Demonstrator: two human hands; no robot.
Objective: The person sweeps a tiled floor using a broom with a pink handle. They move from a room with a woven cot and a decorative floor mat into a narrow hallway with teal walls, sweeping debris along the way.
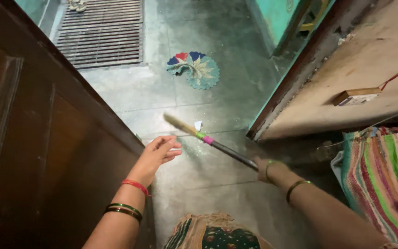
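My right hand (269, 169) grips the dark handle of a broom (213, 142), which slants up and left over the grey stone floor, with green and pink bands near its straw head. My left hand (158, 153) is open with fingers spread, resting against the edge of a dark wooden door (47, 152). Red thread and green bangles circle my left wrist; bangles sit on my right wrist too. A small white scrap of paper (198, 125) lies on the floor just beyond the broom head.
A round flower-shaped mat (194, 69) lies on the floor ahead, beside a metal floor grate (101, 31). A worn wall with a teal edge (300, 74) bears a switch box (356, 96). A striped cloth (383, 170) hangs at the right.
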